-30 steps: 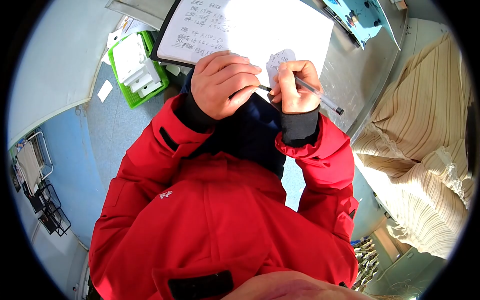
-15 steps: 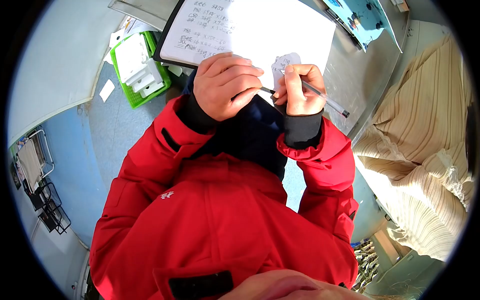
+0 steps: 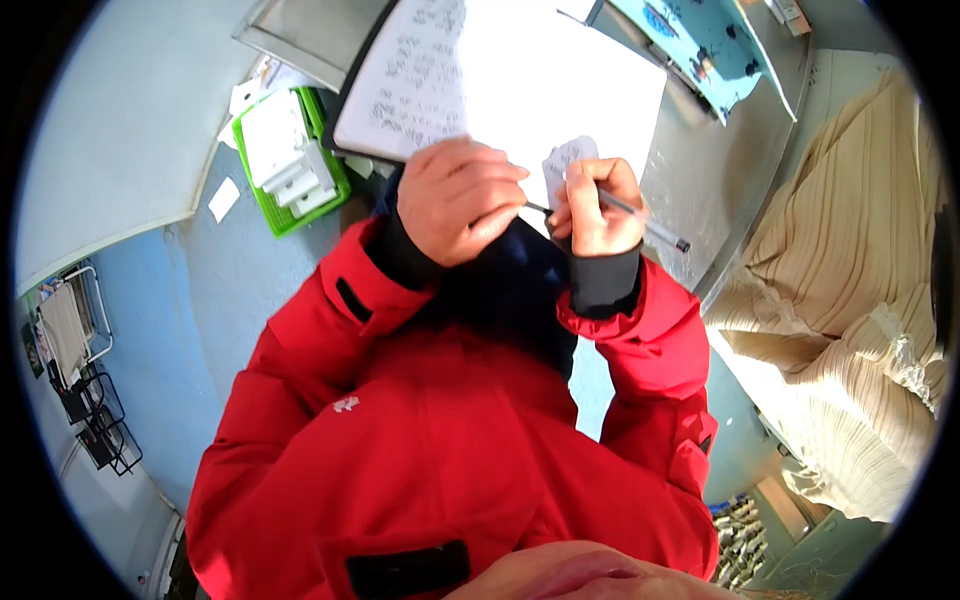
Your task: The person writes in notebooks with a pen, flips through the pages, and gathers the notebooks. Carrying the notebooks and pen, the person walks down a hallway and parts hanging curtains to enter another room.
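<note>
A notebook (image 3: 530, 80) with a black cover lies open, handwriting on its left page and strong glare across the middle. My left hand (image 3: 460, 198) is closed over its near edge, fingers together; a short dark strip of that edge shows beside the fingertips. A clear-barrelled pen (image 3: 660, 232) is pinched in my right hand (image 3: 602, 208), its black end pointing down to the right. Around the pen's tip my fingers hide the contact. Just above my right hand, a small irregular paper scrap (image 3: 572, 152) with handwriting lies on the page.
A metal table (image 3: 735, 165) carries the notebook and a light-blue folder-like sheet (image 3: 690, 50). On the floor at left stands a green basket (image 3: 335, 185) holding white boxes, near a paper slip (image 3: 224, 199). Striped cloth (image 3: 840, 280) hangs at right; a black wire rack (image 3: 112, 425) is far left.
The whole view has shifted, so the notebook and hands appear lower in the picture. Both hands keep their holds, with the pen at nearly the same angle.
</note>
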`<control>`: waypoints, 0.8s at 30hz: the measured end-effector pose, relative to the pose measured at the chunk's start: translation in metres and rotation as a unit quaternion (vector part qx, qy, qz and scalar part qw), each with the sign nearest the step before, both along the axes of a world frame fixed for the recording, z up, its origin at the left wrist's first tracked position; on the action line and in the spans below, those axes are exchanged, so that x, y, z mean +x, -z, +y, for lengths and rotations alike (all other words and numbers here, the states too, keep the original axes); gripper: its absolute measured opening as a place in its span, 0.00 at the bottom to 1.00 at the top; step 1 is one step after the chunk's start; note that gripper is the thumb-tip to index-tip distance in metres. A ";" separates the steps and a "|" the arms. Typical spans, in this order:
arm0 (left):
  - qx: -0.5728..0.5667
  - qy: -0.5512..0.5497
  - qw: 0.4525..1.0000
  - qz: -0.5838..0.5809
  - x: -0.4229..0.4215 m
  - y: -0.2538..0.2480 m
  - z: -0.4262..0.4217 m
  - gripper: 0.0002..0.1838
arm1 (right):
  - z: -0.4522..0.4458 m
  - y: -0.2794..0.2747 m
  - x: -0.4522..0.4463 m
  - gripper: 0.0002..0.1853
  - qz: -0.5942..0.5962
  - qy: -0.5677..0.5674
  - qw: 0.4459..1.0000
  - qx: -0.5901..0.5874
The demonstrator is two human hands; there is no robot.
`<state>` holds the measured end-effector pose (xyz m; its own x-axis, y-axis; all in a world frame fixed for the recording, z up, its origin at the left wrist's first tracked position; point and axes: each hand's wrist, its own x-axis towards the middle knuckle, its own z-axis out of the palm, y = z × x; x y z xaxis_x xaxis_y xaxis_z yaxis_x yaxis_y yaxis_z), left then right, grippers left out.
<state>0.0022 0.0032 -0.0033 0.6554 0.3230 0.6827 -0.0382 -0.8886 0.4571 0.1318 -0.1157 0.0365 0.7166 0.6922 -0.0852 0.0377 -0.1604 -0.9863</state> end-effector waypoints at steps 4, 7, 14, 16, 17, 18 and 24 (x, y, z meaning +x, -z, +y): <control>0.004 -0.012 1.000 -0.011 0.001 -0.004 -0.002 0.13 | 0.000 -0.001 0.001 0.07 0.009 0.020 1.000 -0.012; 0.005 -0.020 1.000 -0.010 0.002 -0.004 -0.004 0.13 | 0.001 -0.001 0.001 0.07 -0.003 0.015 1.000 -0.008; 0.002 -0.025 1.000 -0.010 0.001 -0.003 -0.005 0.12 | 0.000 -0.001 0.000 0.08 0.005 0.015 1.000 0.003; 0.005 -0.028 1.000 -0.008 0.001 -0.004 -0.006 0.12 | -0.003 -0.001 0.002 0.08 -0.005 -0.001 1.000 0.004; 0.004 -0.028 1.000 -0.008 0.001 -0.004 -0.005 0.12 | -0.004 0.000 0.002 0.08 -0.010 -0.006 1.000 0.007; 0.004 -0.028 1.000 -0.007 0.000 -0.004 -0.005 0.12 | -0.004 0.001 0.002 0.09 -0.014 -0.011 1.000 0.010; 0.001 -0.018 1.000 -0.005 0.000 -0.004 -0.003 0.12 | -0.004 0.002 0.002 0.09 0.016 0.018 1.000 -0.009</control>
<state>0.0023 0.0000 0.0007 0.6359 0.3447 0.6905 -0.0112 -0.8905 0.4549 0.1339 -0.1193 0.0340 0.7383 0.6635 -0.1212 -0.0002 -0.1795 -0.9838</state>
